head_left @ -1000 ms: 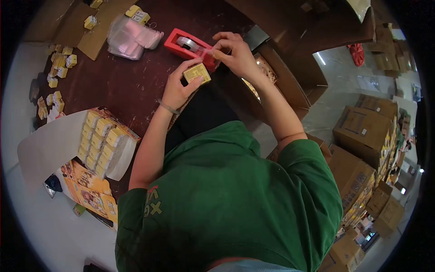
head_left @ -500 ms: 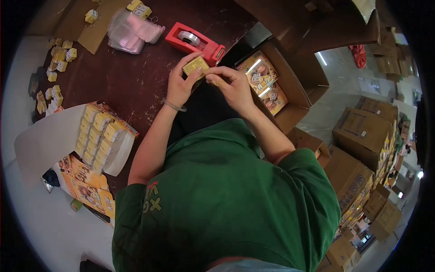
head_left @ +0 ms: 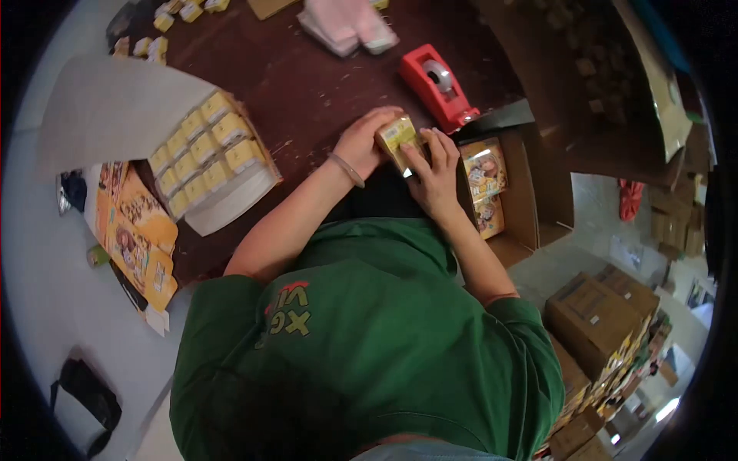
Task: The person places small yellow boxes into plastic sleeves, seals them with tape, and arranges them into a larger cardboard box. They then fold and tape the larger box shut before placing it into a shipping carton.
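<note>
Dark wood table point(head_left: 307, 84); both hands point(head_left: 400, 150) grip yellow box point(head_left: 396, 137); cartons point(head_left: 596, 311) on floor.

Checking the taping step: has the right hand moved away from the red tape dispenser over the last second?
Yes. The right hand was at the red tape dispenser a second ago; now it is apart from it, nearer the person, on the small yellow box with the left hand.

Both hands hold small yellow box point(head_left: 397, 139) over dark table point(head_left: 307, 84). Left hand point(head_left: 361, 143) grips box from left, right hand point(head_left: 433, 170) presses on from right. Red tape holder point(head_left: 439, 85) just past box. Tray of yellow boxes point(head_left: 206, 157) left of box. Open carton point(head_left: 530, 192) right of box, picture packs inside.
</note>
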Demonstrator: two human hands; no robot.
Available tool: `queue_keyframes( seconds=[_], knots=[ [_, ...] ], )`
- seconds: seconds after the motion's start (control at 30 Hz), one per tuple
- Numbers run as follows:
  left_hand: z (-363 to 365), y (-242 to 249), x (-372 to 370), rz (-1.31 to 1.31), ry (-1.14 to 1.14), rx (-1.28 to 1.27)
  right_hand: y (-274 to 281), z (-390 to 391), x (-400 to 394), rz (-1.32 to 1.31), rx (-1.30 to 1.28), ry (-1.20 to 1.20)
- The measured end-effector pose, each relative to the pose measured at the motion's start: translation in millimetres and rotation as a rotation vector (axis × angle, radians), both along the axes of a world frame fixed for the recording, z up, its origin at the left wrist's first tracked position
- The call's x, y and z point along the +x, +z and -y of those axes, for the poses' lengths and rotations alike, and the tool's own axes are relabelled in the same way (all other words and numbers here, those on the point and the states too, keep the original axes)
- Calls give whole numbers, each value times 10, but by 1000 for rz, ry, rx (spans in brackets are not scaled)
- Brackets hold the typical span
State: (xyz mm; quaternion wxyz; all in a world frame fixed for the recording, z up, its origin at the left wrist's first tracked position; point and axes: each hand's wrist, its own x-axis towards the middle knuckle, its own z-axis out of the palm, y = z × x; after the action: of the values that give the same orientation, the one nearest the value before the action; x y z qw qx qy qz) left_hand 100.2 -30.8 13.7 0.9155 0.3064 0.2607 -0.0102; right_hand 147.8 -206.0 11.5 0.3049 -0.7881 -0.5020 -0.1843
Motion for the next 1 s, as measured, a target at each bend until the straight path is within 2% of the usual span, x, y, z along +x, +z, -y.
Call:
queue_keyframes(
  seconds=[0.03,0.07,0.1,0.13,0.17,0.23,0.27,0.3,0.33,0.43,0.47,0.53,0.57,0.63,0.73,0.77,0.9,0.93,1.0],
  knots=[
    [-31,-8,-170,-56,-30,-187,38,-18,13,-122,-10,166],
    [-113,6,-331,-7,-6,-233,97,-78,28,-235,-24,332],
    [-208,169,-517,-15,14,-300,223,-171,-40,-505,-6,419],
    [-289,338,-737,-22,33,-368,372,-296,-61,-461,20,421],
    [-341,377,-969,-55,91,-291,523,-429,-70,-416,49,420],
    [-496,383,-1574,-1,40,109,737,-721,-141,-864,61,502],
    [-549,420,-1868,-47,221,344,784,-921,-241,-1096,67,511],
    [-607,456,-2122,-97,398,579,764,-1142,-332,-1053,74,571],
    [-676,483,-2325,-105,685,761,771,-1359,-459,-1008,36,694],
    [-1086,349,-2811,-270,1162,1181,819,-1865,-1001,-749,-45,850],
    [-1182,283,-2930,-284,1141,1096,707,-2008,-1202,-616,-54,856],
    [-1334,46,-2999,-204,1030,916,466,-2174,-1499,-520,-91,895],
    [-1332,0,-2966,-21,899,751,342,-2228,-1604,-487,-115,878],
    [-1240,26,-2858,-39,921,581,254,-2247,-1670,-423,-80,854],
    [-1266,44,-2921,30,851,527,341,-2061,-1575,-447,-43,856],
    [-1252,52,-2932,32,834,515,303,-2023,-1603,-541,-60,817],
    [-1175,51,-2904,-45,804,522,480,-2194,-1666,-397,-188,802],
    [-1159,113,-2870,16,756,566,455,-2274,-1695,-360,-199,819],
    [-1136,114,-2852,-19,798,553,479,-2322,-1716,-279,-218,844]
  ],
)
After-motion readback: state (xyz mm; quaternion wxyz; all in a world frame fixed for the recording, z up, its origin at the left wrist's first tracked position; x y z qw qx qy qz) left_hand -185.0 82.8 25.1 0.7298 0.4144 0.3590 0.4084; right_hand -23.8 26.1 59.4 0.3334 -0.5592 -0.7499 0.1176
